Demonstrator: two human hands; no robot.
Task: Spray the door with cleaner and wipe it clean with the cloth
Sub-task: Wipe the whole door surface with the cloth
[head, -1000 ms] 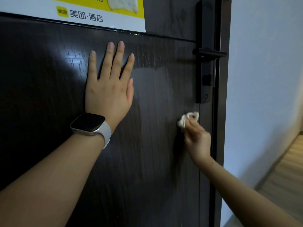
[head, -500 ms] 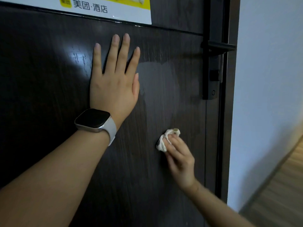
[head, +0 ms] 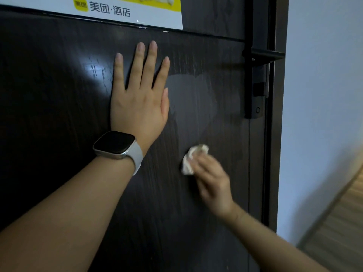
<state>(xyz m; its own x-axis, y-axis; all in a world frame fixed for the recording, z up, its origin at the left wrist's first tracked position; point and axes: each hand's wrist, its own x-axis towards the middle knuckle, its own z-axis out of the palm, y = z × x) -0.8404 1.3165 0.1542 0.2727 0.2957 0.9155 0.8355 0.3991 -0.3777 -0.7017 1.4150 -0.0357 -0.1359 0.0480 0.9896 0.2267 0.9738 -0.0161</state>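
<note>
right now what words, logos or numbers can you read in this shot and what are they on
"美团·酒店": dark characters on the white strip of the poster stuck on the door.
"美团": on the poster's small yellow logo, blurred, only just readable.
Watch: screen dark, nothing to read.
Lock plate: no legible marking.

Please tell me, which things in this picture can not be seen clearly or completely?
- Right hand, head view: motion-blurred, so its grip on the cloth is unclear.
- Cloth: partly covered by those fingers.
- Sign: cut off by the top edge.
- Door: the left hand hides part; the frame edges cut it.
- Spray bottle: not in view.
</note>
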